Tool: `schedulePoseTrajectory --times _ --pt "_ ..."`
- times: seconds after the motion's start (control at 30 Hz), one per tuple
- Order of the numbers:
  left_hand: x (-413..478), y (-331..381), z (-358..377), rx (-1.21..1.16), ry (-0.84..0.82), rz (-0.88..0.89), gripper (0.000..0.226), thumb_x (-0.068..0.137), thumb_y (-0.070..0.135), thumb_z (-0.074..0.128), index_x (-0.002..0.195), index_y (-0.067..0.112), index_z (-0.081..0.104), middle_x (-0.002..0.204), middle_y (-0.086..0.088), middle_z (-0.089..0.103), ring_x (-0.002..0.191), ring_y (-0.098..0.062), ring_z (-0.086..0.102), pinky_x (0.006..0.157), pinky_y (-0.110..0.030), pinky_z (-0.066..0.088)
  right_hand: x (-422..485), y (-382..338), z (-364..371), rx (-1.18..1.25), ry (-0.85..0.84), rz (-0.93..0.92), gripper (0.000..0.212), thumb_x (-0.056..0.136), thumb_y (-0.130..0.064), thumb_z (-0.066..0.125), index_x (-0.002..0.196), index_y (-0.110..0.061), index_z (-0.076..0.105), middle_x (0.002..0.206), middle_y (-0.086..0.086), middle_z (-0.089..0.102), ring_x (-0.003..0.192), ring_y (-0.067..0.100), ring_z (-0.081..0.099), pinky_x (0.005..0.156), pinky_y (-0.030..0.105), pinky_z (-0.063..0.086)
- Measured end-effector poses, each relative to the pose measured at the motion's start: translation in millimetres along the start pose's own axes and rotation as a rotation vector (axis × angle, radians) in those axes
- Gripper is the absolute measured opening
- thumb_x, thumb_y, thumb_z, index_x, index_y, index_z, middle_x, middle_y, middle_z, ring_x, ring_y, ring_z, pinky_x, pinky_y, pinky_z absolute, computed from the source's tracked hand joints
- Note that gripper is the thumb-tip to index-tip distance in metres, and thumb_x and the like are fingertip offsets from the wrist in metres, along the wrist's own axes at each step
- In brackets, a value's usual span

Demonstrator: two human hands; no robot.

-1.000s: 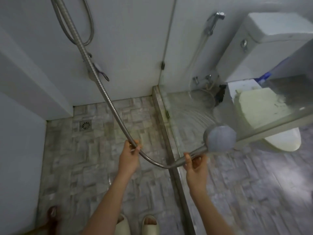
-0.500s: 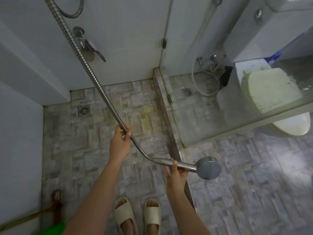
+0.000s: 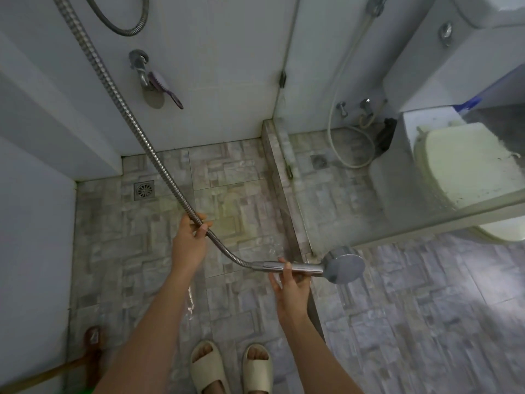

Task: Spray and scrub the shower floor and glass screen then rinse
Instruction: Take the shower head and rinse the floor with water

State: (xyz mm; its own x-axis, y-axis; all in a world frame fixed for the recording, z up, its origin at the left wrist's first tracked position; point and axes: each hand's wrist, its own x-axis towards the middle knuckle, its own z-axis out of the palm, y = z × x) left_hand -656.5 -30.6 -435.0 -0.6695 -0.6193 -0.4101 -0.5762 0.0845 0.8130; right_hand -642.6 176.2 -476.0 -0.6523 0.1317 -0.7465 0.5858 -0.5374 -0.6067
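The shower head (image 3: 344, 268) is held by its handle in the right hand (image 3: 289, 285), fingers wrapped round it, and is positioned just beside the glass screen (image 3: 426, 223) at two o'clock, probably for rinsing. The hose (image 3: 159, 157) is clasped in the left hand (image 3: 189, 243) at nine o'clock, likely so slack is steered above the shower floor (image 3: 136, 251).

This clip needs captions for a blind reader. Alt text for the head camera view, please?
Seen from above, a person on the tiled shower floor holds the shower head by its handle in the right hand, beside the glass screen, while the left hand grips the metal hose. Pale slippers show below; a drain sits near the far wall.
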Motion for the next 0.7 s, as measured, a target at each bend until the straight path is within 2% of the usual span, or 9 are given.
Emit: schedulePoseTrajectory --times 0.1,0.17,0.23,0.4,0.53,0.7 --pt "3.0 -0.9 -0.3 0.003 -0.01 -0.001 0.012 0.1 0.013 0.051 0.111 0.018 0.052 0.106 0.006 0.069 0.1 -0.012 0.063 0.091 -0.032 0.047 7.2 -4.1 5.3 -0.01 -0.014 -0.031 0.064 0.091 -0.012 0.058 0.147 -0.017 0.027 0.137 0.017 0.051 0.121 0.026 0.056 0.079 0.034 0.059" --pt "4.0 -0.4 -0.6 -0.009 -0.012 -0.003 0.012 0.1 0.013 0.051 0.109 0.021 0.051 0.106 0.006 0.069 0.101 -0.013 0.063 0.088 -0.032 0.046 11.2 -6.4 8.6 -0.025 -0.027 -0.051 0.078 0.082 -0.022 0.066 0.147 -0.017 0.025 0.138 0.016 0.05 0.12 0.025 0.057 0.077 0.033 0.059" --pt "5.1 1.5 -2.1 -0.022 -0.013 -0.008 0.012 0.1 0.012 0.051 0.108 0.022 0.051 0.106 0.004 0.069 0.101 -0.012 0.062 0.085 -0.03 0.044 14.4 -8.5 13.4 -0.045 -0.044 -0.072 0.081 0.078 -0.025 0.068 0.147 -0.016 0.025 0.137 0.016 0.051 0.12 0.024 0.057 0.077 0.034 0.059" --pt "9.0 0.3 -7.5 -0.074 -0.011 -0.013 0.012 0.1 0.01 0.053 0.107 0.019 0.051 0.102 0.004 0.067 0.102 -0.013 0.061 0.091 -0.033 0.047 24.3 -16.0 24.7 -0.102 -0.097 -0.095 0.056 0.093 -0.012 0.057 0.143 -0.017 0.031 0.135 0.014 0.053 0.119 0.022 0.057 0.082 0.035 0.058" --pt "13.7 -6.7 -14.0 -0.119 -0.02 -0.03 0.011 0.099 0.011 0.053 0.107 0.019 0.051 0.101 0.006 0.069 0.106 -0.02 0.065 0.093 -0.043 0.05 30.3 -23.3 37.1 -0.156 -0.127 -0.118 0.049 0.094 -0.012 0.056 0.138 -0.022 0.035 0.133 0.011 0.055 0.118 0.02 0.058 0.088 0.038 0.056" --pt "14.6 -10.1 -18.7 -0.159 -0.004 -0.029 0.02 0.099 0.012 0.055 0.098 0.031 0.051 0.107 0.004 0.07 0.106 -0.017 0.065 0.101 -0.049 0.049 38.6 -33.0 54.8 -0.156 -0.154 -0.155 0.051 0.093 -0.013 0.058 0.137 -0.025 0.035 0.137 0.012 0.051 0.12 0.021 0.056 0.086 0.037 0.057"
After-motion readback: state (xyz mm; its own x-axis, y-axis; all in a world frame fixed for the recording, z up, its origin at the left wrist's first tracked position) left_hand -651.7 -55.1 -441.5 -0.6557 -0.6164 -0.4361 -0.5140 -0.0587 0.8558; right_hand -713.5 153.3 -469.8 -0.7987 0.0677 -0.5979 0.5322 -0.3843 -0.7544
